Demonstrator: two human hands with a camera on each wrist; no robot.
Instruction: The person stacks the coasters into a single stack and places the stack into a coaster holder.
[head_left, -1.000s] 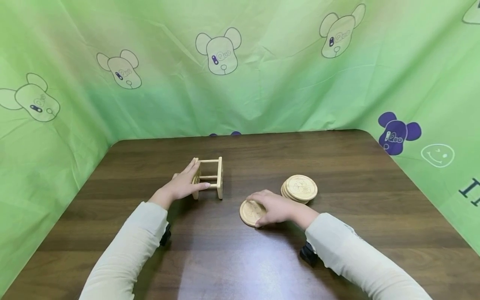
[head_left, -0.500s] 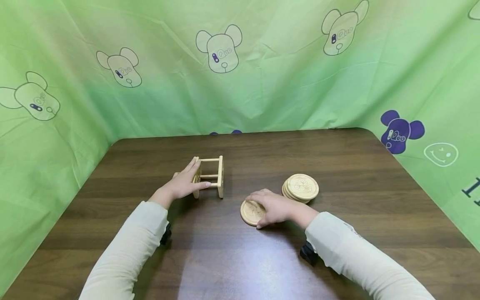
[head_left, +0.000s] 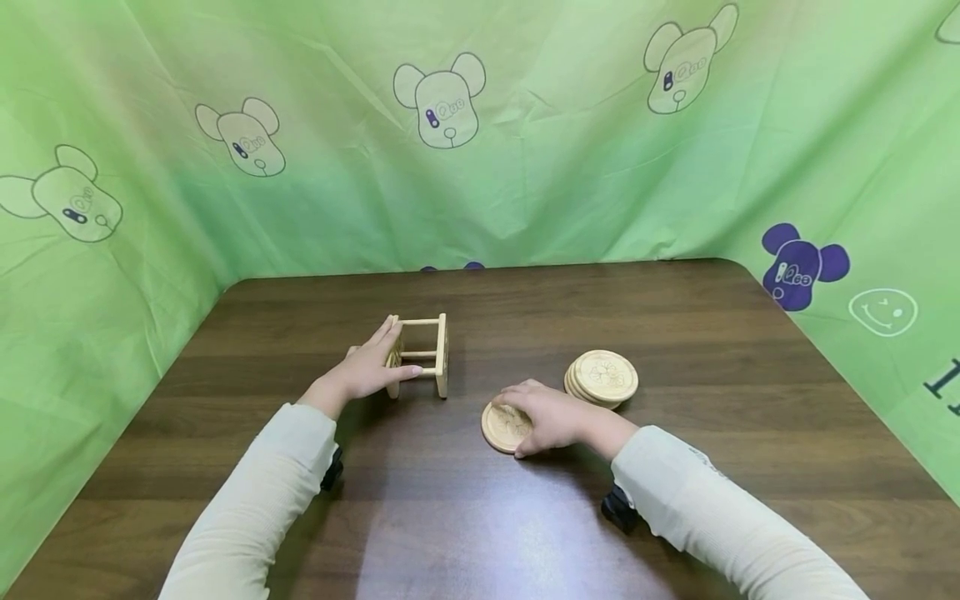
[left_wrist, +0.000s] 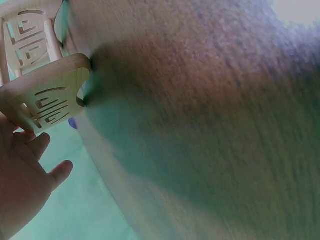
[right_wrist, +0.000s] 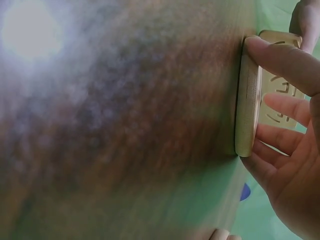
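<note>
A pale wooden coaster rack [head_left: 441, 358] with round bars and slotted side panels stands left of the table's middle. My left hand [head_left: 362, 367] holds its left panel, fingers along the panel's top and thumb across the near bar. Two fingers stay apart from the panel [left_wrist: 52, 102] in the left wrist view. A round wooden coaster [head_left: 504, 427] with a carved pattern lies flat on the table, partly covered by my right hand [head_left: 551, 417]. That hand grips its rim, the thumb at the near side and fingertips at the far side, as the right wrist view shows.
A small stack of similar coasters [head_left: 602, 377] sits right of the right hand, slightly uneven. Everything stands on a dark wooden table [head_left: 442, 517]. A green printed curtain [head_left: 337, 208] hangs behind and along both sides of it.
Both hands keep their places on the rack and the coaster. Only a slight shift of the head view shows.
</note>
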